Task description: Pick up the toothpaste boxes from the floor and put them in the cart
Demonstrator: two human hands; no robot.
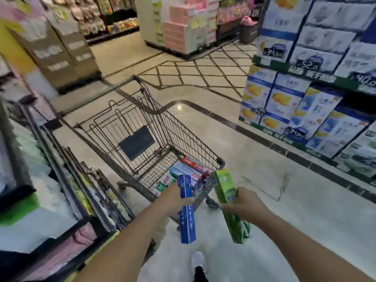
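A metal wire shopping cart stands on the shop floor in front of me. Several toothpaste boxes, red, blue and green, lie in its near end. My left hand grips a long blue toothpaste box around its middle, right at the cart's near rim. My right hand grips a long green toothpaste box, held just right of the cart's near corner. Both boxes point lengthwise toward the cart.
Shelves with packaged goods run close along the left. Stacked blue and white cartons line the right side. A pink stacked display stands further down the aisle. My white shoe is on the pale floor below.
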